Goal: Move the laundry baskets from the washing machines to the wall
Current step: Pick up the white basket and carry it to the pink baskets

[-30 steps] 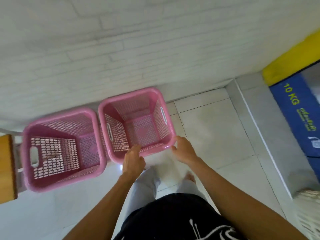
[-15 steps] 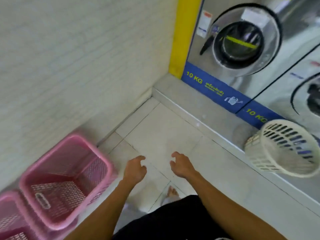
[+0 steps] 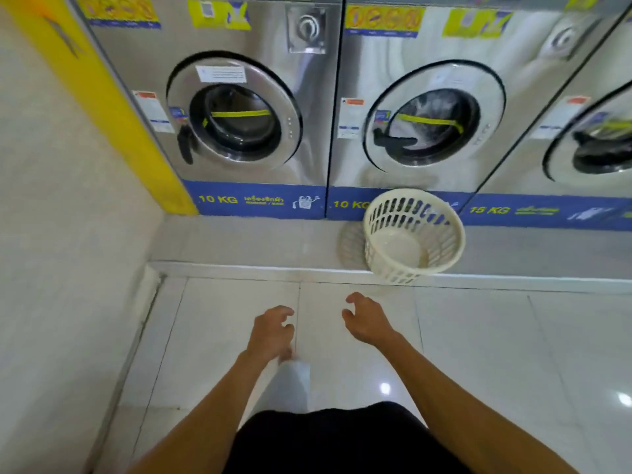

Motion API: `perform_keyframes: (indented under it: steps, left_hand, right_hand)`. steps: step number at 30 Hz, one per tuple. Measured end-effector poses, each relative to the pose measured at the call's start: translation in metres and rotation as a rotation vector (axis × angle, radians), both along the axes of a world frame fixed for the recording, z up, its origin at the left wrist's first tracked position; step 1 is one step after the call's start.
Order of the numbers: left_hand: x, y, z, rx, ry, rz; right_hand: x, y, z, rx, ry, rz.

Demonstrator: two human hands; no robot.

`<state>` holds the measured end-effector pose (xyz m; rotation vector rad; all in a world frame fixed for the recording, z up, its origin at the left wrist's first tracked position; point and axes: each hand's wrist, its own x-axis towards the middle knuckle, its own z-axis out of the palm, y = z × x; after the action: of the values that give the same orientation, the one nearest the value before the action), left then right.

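On raised ledge (image 3: pixel 239 244), cream basket (image 3: pixel 413 234) (tilted), washers (image 3: pixel 239 97) behind

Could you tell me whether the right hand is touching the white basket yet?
Apart. The head view shows bare floor tile between the right hand and the white basket, which sits on the step above.

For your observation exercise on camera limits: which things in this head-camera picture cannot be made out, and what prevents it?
- Third steel washing machine, head view: cut off by the right edge.
- Small label print on the left steel washing machine: blurred, too small.
- Far lower wall of the round cream plastic laundry basket: hidden by its own rim.
- Feet: hidden behind the left hand and black shorts.
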<state>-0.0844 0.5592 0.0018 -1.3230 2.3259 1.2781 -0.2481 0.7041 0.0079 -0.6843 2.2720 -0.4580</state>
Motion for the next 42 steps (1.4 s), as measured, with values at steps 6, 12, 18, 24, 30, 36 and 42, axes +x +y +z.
perform_keyframes:
  steps: [6, 12, 18, 24, 30, 36, 42]
  left_hand:
    - [-0.099, -0.017, -0.011, 0.016, -0.024, -0.186]
    - [-0.215, -0.047, -0.031, 0.055, -0.052, -0.29]
    - [-0.317, -0.075, -0.037, 0.02, -0.018, -0.316]
    - [-0.376, -0.092, -0.043, 0.036, -0.09, -0.354]
    - [-0.416, -0.091, -0.055, 0.036, -0.157, -0.363]
    - [-0.448, -0.073, -0.075, 0.079, -0.253, -0.279]
    - [-0.482, -0.04, -0.131, 0.084, -0.293, -0.154]
  right_hand:
    - [-0.08, 0.012, -0.003, 0.012, 0.004, -0.179]
    - [-0.172, 0.012, -0.007, 0.061, -0.001, -0.298]
    - [-0.264, 0.01, -0.008, 0.151, -0.005, -0.36]
    - [-0.315, 0.014, -0.017, 0.182, -0.033, -0.446]
    - [-0.364, 0.03, -0.045, 0.248, -0.092, -0.477]
    - [-0.427, 0.045, -0.09, 0.328, -0.175, -0.382]
    - [-0.492, 0.046, -0.138, 0.385, -0.086, -0.368]
